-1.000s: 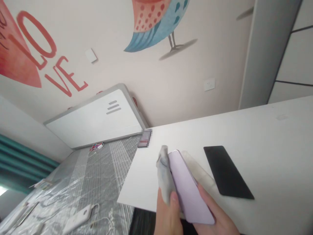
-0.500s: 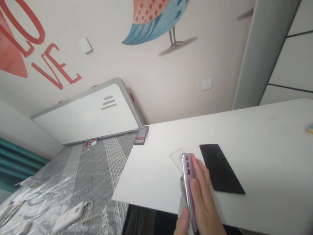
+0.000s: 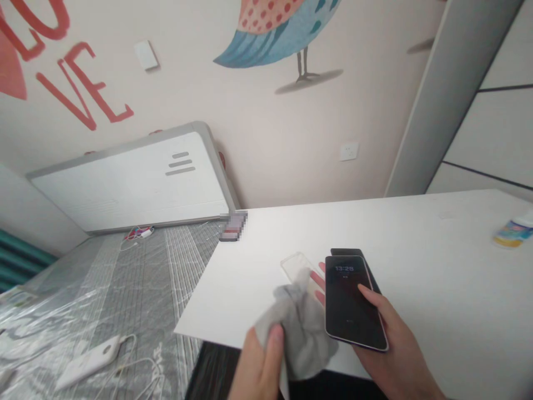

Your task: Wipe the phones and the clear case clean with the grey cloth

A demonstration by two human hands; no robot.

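Well, phone (image 3: 353, 300) screen: reads 13:28
Right hand (image 3: 393, 350): gripping the phone
Left hand (image 3: 258, 369): clutching grey cloth (image 3: 300, 328)
Wall lettering (image 3: 83, 86): red VE

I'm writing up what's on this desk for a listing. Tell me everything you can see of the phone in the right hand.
The smartphone is a slim slab with rounded corners and a thin pale lilac edge that looks like metal. Its glossy black screen faces up, showing the clock 13:28 near the top and faint small text below. It is tilted in the right hand, thumb on the screen's right edge, fingers behind its left edge. In view, it overlaps a black slab on the white table.
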